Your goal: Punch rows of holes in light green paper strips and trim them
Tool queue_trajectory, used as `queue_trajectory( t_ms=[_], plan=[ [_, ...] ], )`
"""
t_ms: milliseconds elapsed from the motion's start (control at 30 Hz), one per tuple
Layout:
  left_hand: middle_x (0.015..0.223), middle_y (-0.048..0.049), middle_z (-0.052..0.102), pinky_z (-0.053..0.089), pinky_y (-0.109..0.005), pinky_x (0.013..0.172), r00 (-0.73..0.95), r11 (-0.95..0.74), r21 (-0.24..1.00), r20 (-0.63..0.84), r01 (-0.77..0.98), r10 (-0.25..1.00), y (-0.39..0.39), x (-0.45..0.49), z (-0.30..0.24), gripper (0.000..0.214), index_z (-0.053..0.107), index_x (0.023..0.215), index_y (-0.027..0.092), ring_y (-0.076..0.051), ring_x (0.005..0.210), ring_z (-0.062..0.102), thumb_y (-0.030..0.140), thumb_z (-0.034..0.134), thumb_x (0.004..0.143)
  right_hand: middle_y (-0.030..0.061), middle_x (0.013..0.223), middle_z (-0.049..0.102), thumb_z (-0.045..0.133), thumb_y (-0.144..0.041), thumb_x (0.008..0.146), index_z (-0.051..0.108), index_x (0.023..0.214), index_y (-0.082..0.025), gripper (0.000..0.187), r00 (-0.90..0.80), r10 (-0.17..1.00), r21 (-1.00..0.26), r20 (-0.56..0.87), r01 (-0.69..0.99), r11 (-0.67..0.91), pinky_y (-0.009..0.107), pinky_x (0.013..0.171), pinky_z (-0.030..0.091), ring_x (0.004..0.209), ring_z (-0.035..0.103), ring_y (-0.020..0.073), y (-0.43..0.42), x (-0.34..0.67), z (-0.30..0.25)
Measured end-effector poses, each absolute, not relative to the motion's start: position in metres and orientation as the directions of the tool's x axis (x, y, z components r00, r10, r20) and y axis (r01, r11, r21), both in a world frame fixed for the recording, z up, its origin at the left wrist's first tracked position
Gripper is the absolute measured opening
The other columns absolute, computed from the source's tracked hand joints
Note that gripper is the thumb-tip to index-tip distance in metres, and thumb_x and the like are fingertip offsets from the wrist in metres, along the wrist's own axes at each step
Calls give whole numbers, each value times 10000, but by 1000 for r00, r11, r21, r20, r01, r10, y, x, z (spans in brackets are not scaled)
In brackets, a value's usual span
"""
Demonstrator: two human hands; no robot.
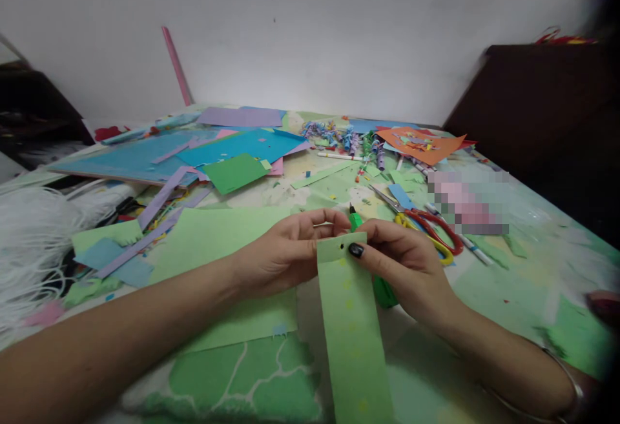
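Observation:
A long light green paper strip (356, 340) runs from the table's near edge up to my hands. My left hand (285, 250) pinches its top left corner, fingers closed. My right hand (407, 262) grips the top right part, thumb with a dark nail pressed on the paper near a small dark dot. A green marker (357, 221) sticks up behind the strip, and its body shows under my right hand; which hand holds it I cannot tell.
A large light green sheet (227, 262) lies under my left arm. Red and yellow scissors (426, 224) lie right of my hands. Blue, purple and orange papers (242, 143) and curled strips litter the far table. White cord (29, 237) piles at left.

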State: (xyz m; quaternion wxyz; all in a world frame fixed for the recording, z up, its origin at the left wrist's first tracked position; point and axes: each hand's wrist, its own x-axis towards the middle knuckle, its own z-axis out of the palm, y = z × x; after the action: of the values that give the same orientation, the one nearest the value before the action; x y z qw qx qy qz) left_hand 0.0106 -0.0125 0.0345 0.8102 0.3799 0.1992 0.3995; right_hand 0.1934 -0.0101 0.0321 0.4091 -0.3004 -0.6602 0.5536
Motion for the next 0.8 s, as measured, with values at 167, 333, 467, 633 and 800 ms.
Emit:
queue_trajectory(
  t_ms=[167,333,467,633,800],
  plan=[
    [887,-41,653,508,-185,661,556,369,766,-18,-526,831,-15,13,36,203,611,945,151,-114,735,641,143,714,770,-12,717,551,611,-277,872,627,818,-180,112,-456,857,-969,241,-58,242,187,557,389,632,493,82,-11,195,31],
    [837,-26,660,505,-180,659,547,368,761,-20,-535,837,-16,14,36,177,601,936,150,-103,710,644,120,691,787,-9,703,554,617,-287,867,632,807,-180,123,-446,862,-968,241,-51,244,194,549,394,623,495,88,-10,195,31],
    [823,-12,658,505,-174,667,512,351,752,-21,-557,859,-17,16,38,141,591,914,149,-90,700,644,90,660,807,-9,704,575,631,-297,858,638,825,-188,114,-435,875,-977,211,-91,191,190,536,414,613,508,88,-8,193,29],
    [796,-11,671,499,-181,649,468,339,761,-52,-554,882,-17,18,36,176,582,934,159,-93,668,647,87,667,797,-2,705,594,648,-306,842,644,811,-185,125,-414,888,-979,202,-113,170,193,531,435,613,531,94,-6,192,26],
    [796,-13,681,501,-211,666,442,265,833,-28,-486,897,-15,15,33,175,609,911,160,-114,692,651,185,721,778,-7,670,577,659,-332,828,636,775,-169,174,-372,908,-981,192,-92,169,186,500,416,571,505,82,-5,191,29]
  ],
)
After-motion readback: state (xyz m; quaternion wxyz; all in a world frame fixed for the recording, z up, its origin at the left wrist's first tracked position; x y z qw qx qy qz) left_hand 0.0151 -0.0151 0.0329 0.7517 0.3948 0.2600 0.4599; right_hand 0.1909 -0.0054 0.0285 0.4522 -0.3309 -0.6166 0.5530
